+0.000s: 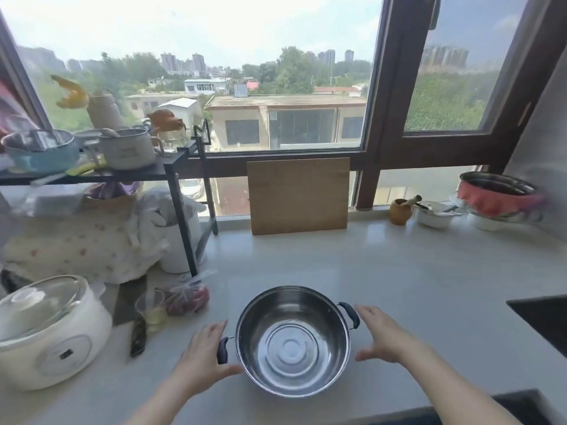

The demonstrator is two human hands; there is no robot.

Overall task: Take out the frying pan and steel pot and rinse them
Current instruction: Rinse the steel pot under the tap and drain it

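Here steel pot [294, 342] sits on counter [399, 271]; hands flank its handles.

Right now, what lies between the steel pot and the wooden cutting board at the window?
Nothing: in the head view only bare countertop runs from the steel pot to the cutting board.

Bare counter [399, 271] right of pot [293, 342]

Two bare forearms, no sleeves or jewellery.
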